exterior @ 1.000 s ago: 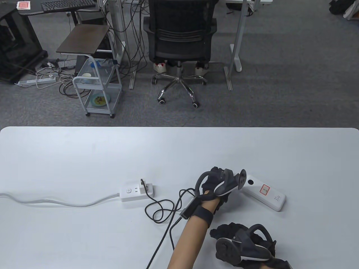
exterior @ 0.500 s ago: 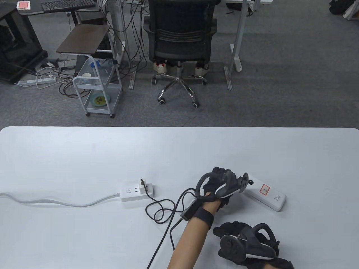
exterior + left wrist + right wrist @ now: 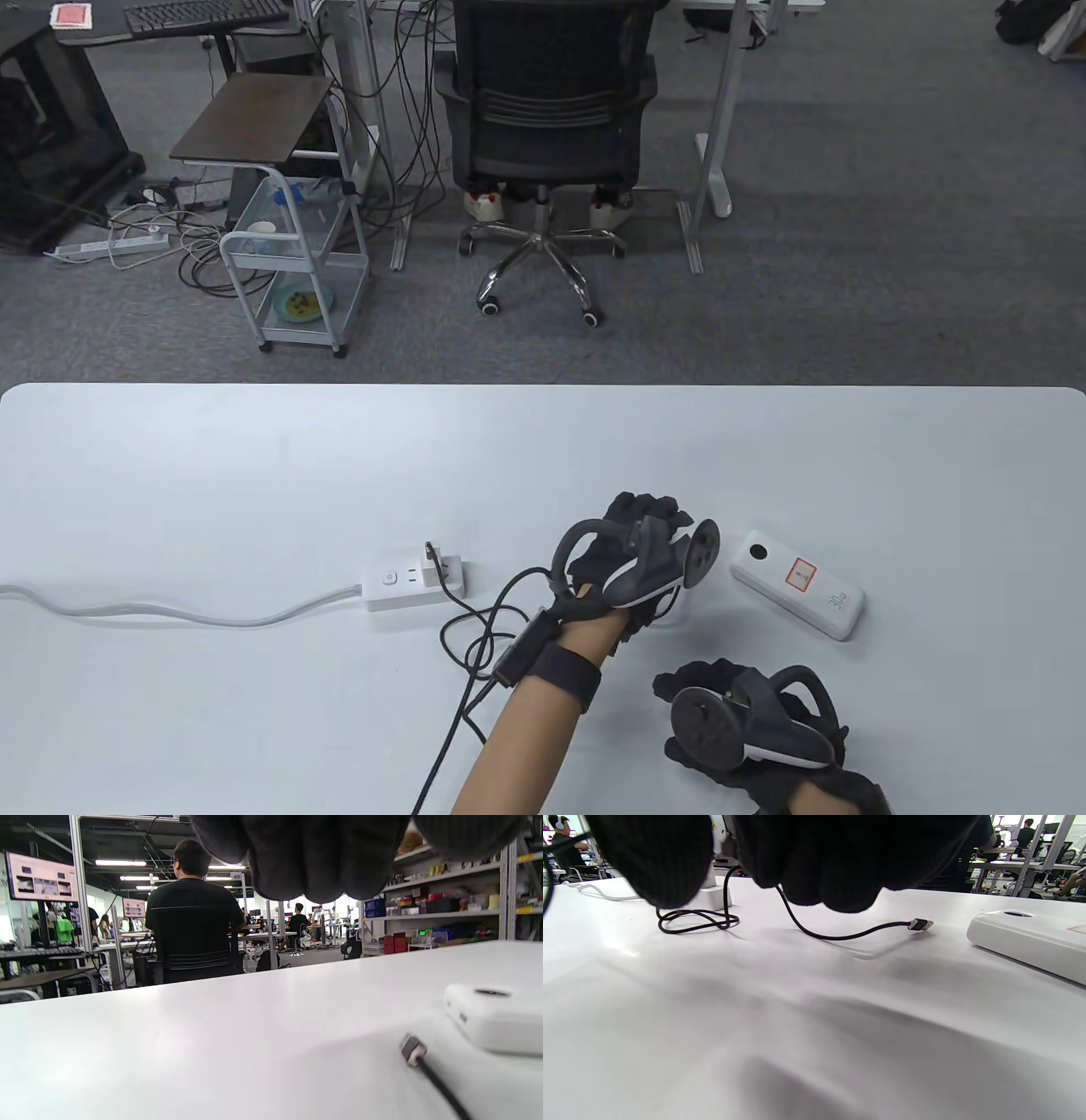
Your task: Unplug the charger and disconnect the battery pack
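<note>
The white battery pack (image 3: 797, 586) lies flat on the table, right of my left hand (image 3: 649, 514). The black cable (image 3: 475, 637) runs from the white charger (image 3: 445, 569), which sits in the power strip (image 3: 399, 586), and loops on the table. Its USB plug (image 3: 410, 1048) lies loose on the table, a short way from the pack (image 3: 494, 1018), and also shows in the right wrist view (image 3: 920, 924). My left hand hovers over that plug and holds nothing. My right hand (image 3: 679, 688) rests empty near the front edge.
The power strip's white cord (image 3: 170, 609) trails off the table's left edge. An office chair (image 3: 547, 127) and a small trolley (image 3: 293, 280) stand on the floor beyond the table's far edge.
My left hand has drawn back to the left from the battery pack's end, which now shows uncovered. My right hand has shifted slightly.
</note>
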`<state>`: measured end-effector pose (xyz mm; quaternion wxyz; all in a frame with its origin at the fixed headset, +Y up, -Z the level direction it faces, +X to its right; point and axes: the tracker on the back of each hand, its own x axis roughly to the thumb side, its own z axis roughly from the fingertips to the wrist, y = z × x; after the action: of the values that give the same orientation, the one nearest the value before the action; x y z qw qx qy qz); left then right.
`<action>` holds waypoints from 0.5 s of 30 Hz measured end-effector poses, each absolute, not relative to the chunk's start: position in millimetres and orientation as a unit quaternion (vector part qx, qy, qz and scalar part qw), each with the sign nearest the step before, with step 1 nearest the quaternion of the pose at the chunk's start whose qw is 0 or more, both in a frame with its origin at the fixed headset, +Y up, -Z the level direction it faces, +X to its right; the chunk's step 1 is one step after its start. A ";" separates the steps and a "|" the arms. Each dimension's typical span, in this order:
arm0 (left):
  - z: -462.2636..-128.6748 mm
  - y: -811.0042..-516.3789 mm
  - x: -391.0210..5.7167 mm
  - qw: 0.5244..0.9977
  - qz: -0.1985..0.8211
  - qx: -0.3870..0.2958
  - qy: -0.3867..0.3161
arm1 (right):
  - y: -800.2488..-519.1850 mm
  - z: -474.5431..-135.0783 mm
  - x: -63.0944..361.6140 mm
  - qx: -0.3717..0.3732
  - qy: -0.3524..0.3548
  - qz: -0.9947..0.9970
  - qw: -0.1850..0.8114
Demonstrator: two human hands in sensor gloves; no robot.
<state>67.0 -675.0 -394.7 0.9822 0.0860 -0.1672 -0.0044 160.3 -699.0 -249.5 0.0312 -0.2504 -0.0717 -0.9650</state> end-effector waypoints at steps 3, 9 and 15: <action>-382.6 -653.0 51.0 0.980 -0.039 0.104 -0.168 | -701.0 -252.0 161.0 -0.244 -0.074 -0.966 0.030; -364.8 -619.8 15.8 0.980 -0.033 0.127 -0.151 | -704.1 -255.1 164.1 -0.234 -0.079 -0.969 0.028; -337.8 -608.3 -20.4 0.978 -0.043 0.141 -0.145 | -706.8 -256.2 167.7 -0.223 -0.080 -0.971 0.029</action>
<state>-20.4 -608.3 -337.8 0.9784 0.1409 -0.1449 -0.0434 167.7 -706.8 -256.2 0.0286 -0.2234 -0.0799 -0.9710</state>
